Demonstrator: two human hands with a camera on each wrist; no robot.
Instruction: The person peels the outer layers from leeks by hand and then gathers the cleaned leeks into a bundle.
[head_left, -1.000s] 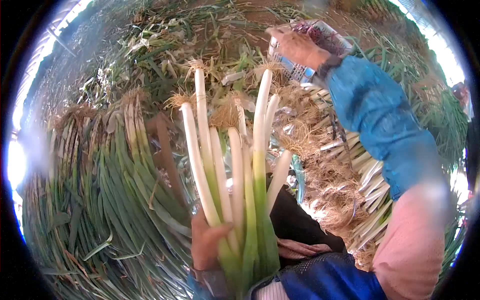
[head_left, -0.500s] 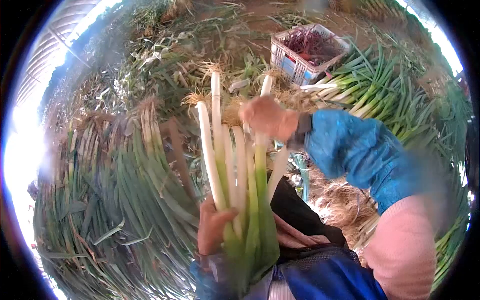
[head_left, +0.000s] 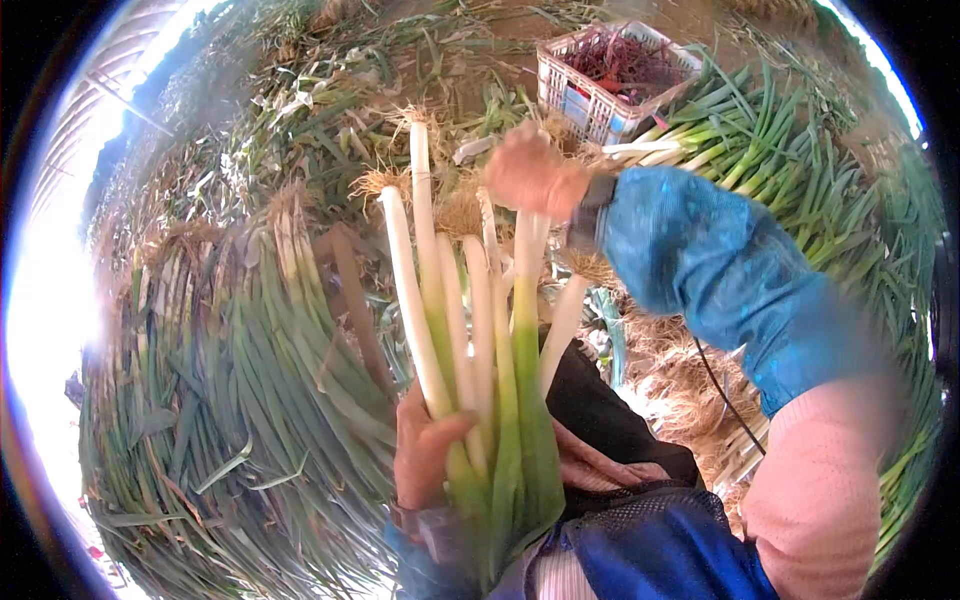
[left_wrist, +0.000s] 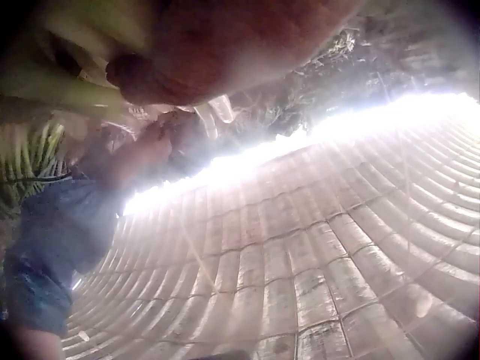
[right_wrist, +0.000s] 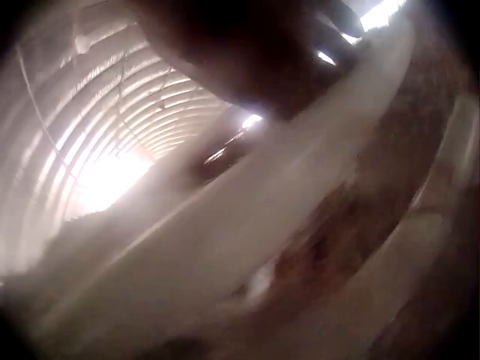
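Note:
In the head view, my left hand (head_left: pixel 425 450) grips a bunch of long green onions (head_left: pixel 430 330) around their green parts, thumb across the front. Their white shafts fan upward, with stringy roots at the tips. My right hand (head_left: pixel 535 172) has its fingers curled at the upper white shaft of one green onion (head_left: pixel 530 245) on the bunch's right side, hiding its root end. That pale shaft (right_wrist: pixel 225 217) runs large and blurred under the fingers in the right wrist view. In the left wrist view, part of my left hand (left_wrist: pixel 232 52) shows dark beside the green stalks.
A thick row of green onions (head_left: pixel 220 380) lies at the left. Behind stands a plastic crate (head_left: pixel 590 105) holding reddish-purple strands. More green onions (head_left: pixel 780 170) are piled at the right, with a mass of roots (head_left: pixel 660 360) nearer me. Leaf scraps (head_left: pixel 300 110) litter the ground.
My right hand has come from beside the crate down to the bunch, then slid up one shaft toward its root end. My left hand keeps its grip.

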